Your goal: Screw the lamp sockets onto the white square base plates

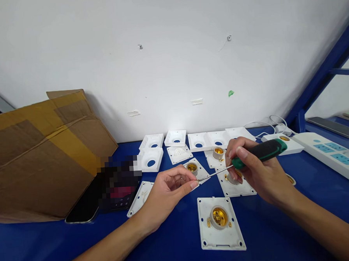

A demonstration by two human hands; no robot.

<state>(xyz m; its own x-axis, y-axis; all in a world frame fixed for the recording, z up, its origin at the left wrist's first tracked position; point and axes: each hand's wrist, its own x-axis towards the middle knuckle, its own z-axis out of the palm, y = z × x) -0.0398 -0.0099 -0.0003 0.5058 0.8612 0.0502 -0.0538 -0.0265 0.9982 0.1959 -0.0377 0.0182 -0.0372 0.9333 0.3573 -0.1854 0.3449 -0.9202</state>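
A workshop: screwdriver and lamp-socket plates

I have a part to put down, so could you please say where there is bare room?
Blue tabletop shows bare between the left forearm and the front socket plate, and rightward to the right forearm. Crowded: toward the wall, with white covers and more plates.

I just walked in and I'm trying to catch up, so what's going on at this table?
A person's right hand grips a green-and-black screwdriver, while the fingertips of the left hand pinch together at its tip; anything held there is too small to make out. The nearest white socket plate lies on the blue table, touched by neither hand. White square covers sit along the wall, and a cardboard box is on the left.
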